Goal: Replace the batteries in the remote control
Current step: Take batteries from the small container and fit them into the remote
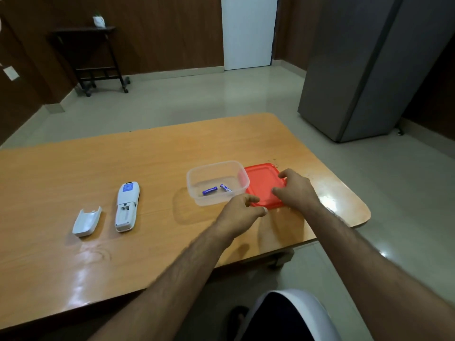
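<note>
A white remote control (126, 207) lies face down on the wooden table (61, 173), its battery bay uncovered. Its white battery cover (87, 220) lies just to its left. A clear plastic box (197, 178) holds two blue batteries (209, 191) (225, 187). A red lid (262, 183) lies flat right of the box. My right hand (296, 189) rests on the lid's near right part, fingers spread over it. My left hand (240, 212) hovers at the lid's near left corner, in front of the box, fingers loosely curled with nothing in them.
The table's right edge and rounded corner (364, 212) lie close to the lid. A grey cabinet (364, 70) stands on the floor at the back right, a dark wheeled stand (98, 65) at the back left.
</note>
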